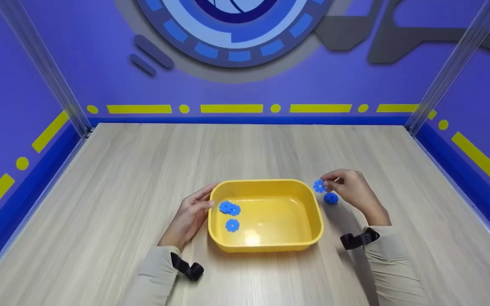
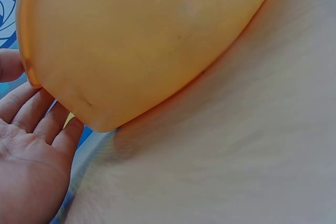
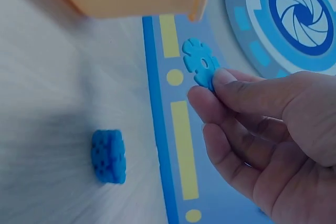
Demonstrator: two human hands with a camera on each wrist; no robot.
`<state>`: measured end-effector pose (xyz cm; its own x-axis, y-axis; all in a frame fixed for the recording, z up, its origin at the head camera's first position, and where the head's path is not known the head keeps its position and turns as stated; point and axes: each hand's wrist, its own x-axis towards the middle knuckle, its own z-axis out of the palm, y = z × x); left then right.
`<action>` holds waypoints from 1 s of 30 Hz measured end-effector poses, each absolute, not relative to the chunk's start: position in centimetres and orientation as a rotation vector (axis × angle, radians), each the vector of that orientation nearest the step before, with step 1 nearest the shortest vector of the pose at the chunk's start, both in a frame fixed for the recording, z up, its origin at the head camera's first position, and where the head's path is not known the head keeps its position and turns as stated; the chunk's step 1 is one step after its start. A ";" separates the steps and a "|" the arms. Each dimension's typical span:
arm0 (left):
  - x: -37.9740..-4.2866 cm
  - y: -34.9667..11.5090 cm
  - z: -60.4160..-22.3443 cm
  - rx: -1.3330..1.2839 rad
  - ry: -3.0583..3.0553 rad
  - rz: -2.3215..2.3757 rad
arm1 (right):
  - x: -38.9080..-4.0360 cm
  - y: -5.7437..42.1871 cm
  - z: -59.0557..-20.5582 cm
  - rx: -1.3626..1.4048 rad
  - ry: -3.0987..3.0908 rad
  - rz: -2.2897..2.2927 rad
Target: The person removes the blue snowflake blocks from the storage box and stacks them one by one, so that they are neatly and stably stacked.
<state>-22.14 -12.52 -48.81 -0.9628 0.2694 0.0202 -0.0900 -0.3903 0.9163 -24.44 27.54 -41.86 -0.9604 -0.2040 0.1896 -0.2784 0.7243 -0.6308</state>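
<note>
A yellow plastic basin [image 1: 266, 247] sits on the table in the head view. My left hand [image 1: 192, 214] grips its left rim, thumb over the edge and fingers against the outer wall, as the left wrist view also shows. Inside the basin lie a few blue snowflake discs [image 1: 232, 225], two of them overlapping. Between thumb and forefinger, my right hand [image 1: 351, 189] pinches one blue snowflake disc [image 3: 201, 62], raised just beyond the basin's right rim. Below that hand, a small stack of blue snowflake discs [image 3: 108, 156] stands on the table.
The wooden table [image 1: 143, 161] is bounded by blue-purple panels [image 1: 236, 93] at the back and both sides. Clear corner posts [image 1: 449, 63] rise at the back. Black camera straps [image 1: 187, 267] are worn on both wrists.
</note>
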 end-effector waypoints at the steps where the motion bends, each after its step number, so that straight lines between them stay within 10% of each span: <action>1: -22.1 -12.5 -48.8 0.245 1.596 2.439 | -24.5 27.7 -41.9 0.388 -2.826 1.058; 30: -22.2 -12.5 -48.9 0.244 1.580 2.456 | -24.7 30.8 -43.6 0.181 -3.012 0.994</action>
<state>-22.16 -12.54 -48.94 -0.9641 0.2643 0.0252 -0.0866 -0.4029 0.9111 -24.66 30.76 -43.58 -0.9929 -0.1187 0.0025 -0.0969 0.7979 -0.5950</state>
